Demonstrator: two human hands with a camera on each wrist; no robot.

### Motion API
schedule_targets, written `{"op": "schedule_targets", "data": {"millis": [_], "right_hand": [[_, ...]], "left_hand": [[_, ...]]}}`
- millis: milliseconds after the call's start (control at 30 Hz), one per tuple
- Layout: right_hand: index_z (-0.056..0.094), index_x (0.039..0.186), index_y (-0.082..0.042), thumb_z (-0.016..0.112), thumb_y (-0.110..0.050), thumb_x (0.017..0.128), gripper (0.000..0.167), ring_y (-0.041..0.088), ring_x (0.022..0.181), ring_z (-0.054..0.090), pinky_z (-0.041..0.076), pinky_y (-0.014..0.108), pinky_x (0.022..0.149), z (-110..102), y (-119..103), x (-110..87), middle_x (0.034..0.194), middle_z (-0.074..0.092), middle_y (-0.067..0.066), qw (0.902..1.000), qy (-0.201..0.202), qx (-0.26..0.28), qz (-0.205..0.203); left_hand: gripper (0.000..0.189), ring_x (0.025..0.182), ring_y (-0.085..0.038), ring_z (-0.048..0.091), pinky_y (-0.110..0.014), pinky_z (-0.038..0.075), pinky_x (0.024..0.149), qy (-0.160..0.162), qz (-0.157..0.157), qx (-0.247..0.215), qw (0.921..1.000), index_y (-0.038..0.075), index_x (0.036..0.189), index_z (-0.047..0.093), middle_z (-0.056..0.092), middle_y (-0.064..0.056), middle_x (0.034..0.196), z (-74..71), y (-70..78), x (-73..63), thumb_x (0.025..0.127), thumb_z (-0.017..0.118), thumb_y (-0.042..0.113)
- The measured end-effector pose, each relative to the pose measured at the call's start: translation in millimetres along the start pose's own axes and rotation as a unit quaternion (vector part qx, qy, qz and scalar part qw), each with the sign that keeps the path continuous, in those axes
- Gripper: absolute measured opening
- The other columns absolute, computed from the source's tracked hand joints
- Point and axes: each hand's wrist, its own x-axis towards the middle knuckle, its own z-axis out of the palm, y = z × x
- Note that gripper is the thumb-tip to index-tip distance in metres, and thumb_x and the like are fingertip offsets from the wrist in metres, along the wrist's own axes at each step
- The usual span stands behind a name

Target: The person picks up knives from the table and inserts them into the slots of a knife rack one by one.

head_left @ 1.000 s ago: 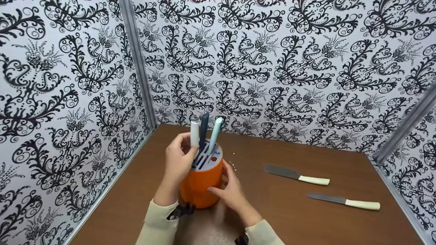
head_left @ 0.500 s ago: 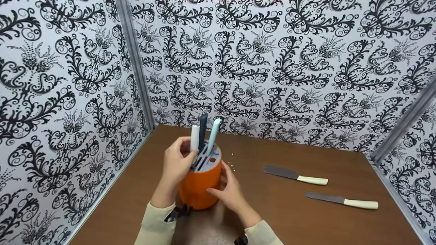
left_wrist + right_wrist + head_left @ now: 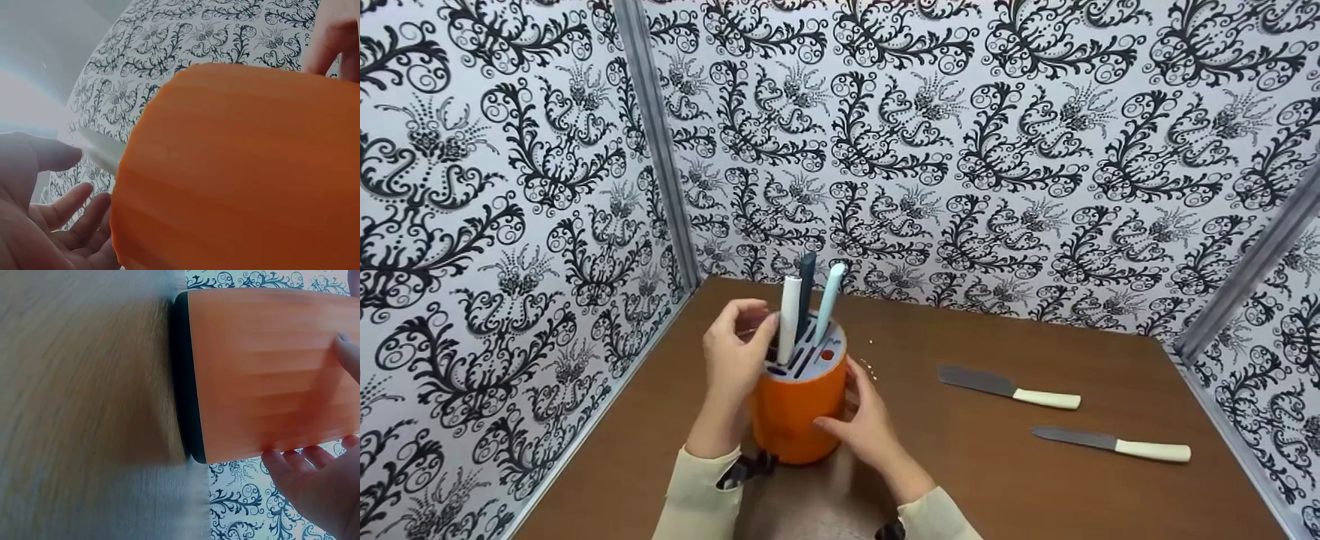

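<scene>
The left hand point(image 3: 735, 356), fingers loosely parted and holding nothing, is just beside the smooth white handle point(image 3: 788, 322) standing in the orange, ribbed, cylindrical knife block point(image 3: 797, 420) on the brown wooden worktop point(image 3: 960, 472). A sideways brush from that thumb could knock the handle askew. The right hand point(image 3: 870, 424) grips the block's side; were that hold to slacken, a bump might slide or tip it.

Knife block point(image 3: 799, 420) orange, its top point(image 3: 814, 361) grey with a red dot point(image 3: 827, 355), its base point(image 3: 188, 382) black; at its 12 o'clock, a white handle point(image 3: 789, 321), navy handle point(image 3: 805, 292), aqua handle point(image 3: 829, 300); at 3, cream-handled, grey-bladed knives point(image 3: 1009, 388); tabletop point(image 3: 960, 465) brown; wall point(image 3: 926, 157) white, black-scrolled
</scene>
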Motion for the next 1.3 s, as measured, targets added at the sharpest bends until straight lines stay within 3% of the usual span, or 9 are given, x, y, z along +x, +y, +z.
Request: {"op": "schedule_targets", "data": {"millis": [167,300,500,633,733,900,1067,1200,1300], "right_hand": [[0.030,0.167,-0.015,0.094,-0.023,0.083,0.106,0.042,0.144,0.054,0.053,0.054,0.112,-1,2,-0.8,0.167,0.043,0.017,1.0000,0.003,0.006,-0.001],[0.030,0.167,-0.015,0.094,-0.024,0.083,0.106,0.044,0.143,0.053,0.053,0.052,0.111,-1,3,-1.2,0.168,0.042,0.016,1.0000,0.002,0.010,0.002],[0.032,0.167,-0.019,0.094,-0.021,0.083,0.104,0.041,0.142,0.055,0.054,0.054,0.110,-2,2,-0.5,0.166,0.044,0.015,0.9998,0.006,0.017,0.005],[0.032,0.166,-0.022,0.094,-0.022,0.083,0.104,0.040,0.144,0.054,0.053,0.054,0.111,1,2,-1.5,0.165,0.046,0.013,0.9998,0.003,0.017,0.014],[0.032,0.166,-0.021,0.094,-0.024,0.083,0.104,0.042,0.144,0.053,0.053,0.055,0.111,3,1,-1.7,0.164,0.047,0.014,0.9998,-0.002,0.015,0.012],[0.033,0.166,-0.019,0.094,-0.023,0.082,0.104,0.044,0.143,0.053,0.054,0.056,0.110,1,-1,-0.7,0.163,0.048,0.016,0.9998,0.000,0.019,0.005],[0.032,0.167,-0.019,0.092,-0.023,0.084,0.102,0.041,0.143,0.053,0.053,0.057,0.111,-6,-2,0.7,0.164,0.046,0.014,1.0000,-0.002,0.007,0.005],[0.031,0.167,-0.018,0.090,-0.022,0.087,0.099,0.044,0.142,0.054,0.053,0.057,0.111,-8,-1,1.5,0.165,0.045,0.016,0.9999,-0.006,0.009,0.008],[0.032,0.167,-0.018,0.088,-0.021,0.089,0.096,0.045,0.142,0.054,0.052,0.058,0.111,-8,-1,2.8,0.165,0.045,0.016,0.9999,-0.004,0.011,0.008]], "left_hand": [[0.018,0.090,-0.007,0.065,-0.018,0.053,0.085,0.054,0.005,-0.038,0.9978,0.001,0.114,0.071,0.074,-0.015,0.105,-0.1,-7.8,3.3,0.099,0.072,0.010],[0.028,0.103,-0.015,0.064,-0.023,0.049,0.093,0.063,0.010,-0.049,0.9968,-0.001,0.126,0.066,0.071,-0.019,0.116,1.6,-16.5,5.2,0.104,0.061,0.015],[0.053,0.131,-0.036,0.059,-0.046,0.046,0.115,-0.010,0.016,-0.056,0.9982,0.005,0.150,0.049,0.063,-0.022,0.139,6.8,-38.3,2.8,0.103,0.056,0.029],[0.082,0.142,-0.042,0.052,-0.059,0.040,0.120,-0.061,0.039,-0.044,0.9964,0.013,0.164,0.031,0.055,-0.022,0.151,4.8,-60.6,-9.4,0.101,0.061,0.056],[0.101,0.143,-0.042,0.050,-0.048,0.043,0.119,-0.077,0.065,-0.065,0.9928,0.014,0.167,0.025,0.052,-0.023,0.155,0.8,-75.6,-18.4,0.094,0.064,0.072],[0.114,0.139,-0.028,0.055,-0.018,0.044,0.113,-0.086,0.129,-0.150,0.9765,0.004,0.167,0.020,0.047,-0.031,0.156,3.9,-101.1,-23.8,0.090,0.069,0.072],[0.120,0.136,-0.009,0.056,-0.017,0.043,0.114,-0.129,0.134,-0.192,0.9637,0.004,0.169,0.019,0.048,-0.024,0.159,11.9,-136.6,-21.4,0.087,0.070,0.075],[0.125,0.139,-0.008,0.053,-0.018,0.039,0.118,-0.164,0.127,-0.214,0.9546,0.002,0.168,0.020,0.048,-0.002,0.163,12.2,-160.3,-20.9,0.083,0.072,0.078],[0.125,0.138,-0.012,0.055,-0.021,0.041,0.118,-0.190,0.139,-0.228,0.9446,0.000,0.167,0.022,0.050,-0.001,0.160,11.2,-169.8,-19.5,0.081,0.077,0.074]]}}
